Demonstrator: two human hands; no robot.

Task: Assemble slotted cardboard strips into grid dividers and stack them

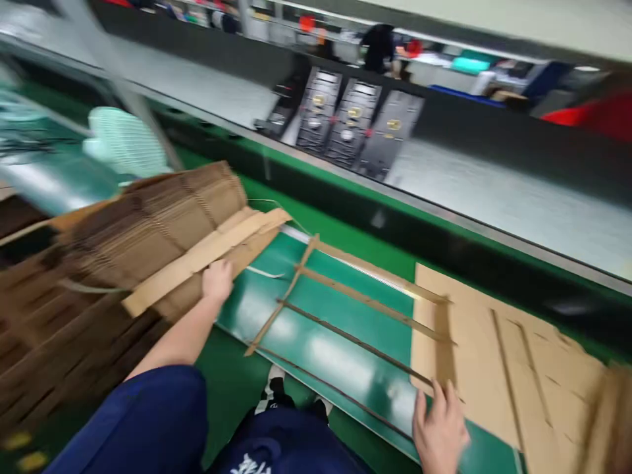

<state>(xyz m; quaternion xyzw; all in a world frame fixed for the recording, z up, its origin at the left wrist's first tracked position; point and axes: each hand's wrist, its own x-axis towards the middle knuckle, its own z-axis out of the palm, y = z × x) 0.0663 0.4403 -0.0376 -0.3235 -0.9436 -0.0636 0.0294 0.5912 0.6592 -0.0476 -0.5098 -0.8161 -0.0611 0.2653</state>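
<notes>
My left hand is closed on the near edge of a pale cardboard strip, which lies slanted against a stack of folded cardboard dividers. In the middle, a cardboard divider grid of slotted, crossing strips stands partly spread on the green table. At the grid's near right corner is my right hand, thumb and fingers around the end of its cross strip; the hand hides the exact contact. Under the grid's right end lies a flat cardboard sheet.
Beyond the table runs a conveyor carrying several dark panels. A light green fan or chair-like mesh piece stands at the left. More brown cardboard is piled at the lower left. A person is at the far side.
</notes>
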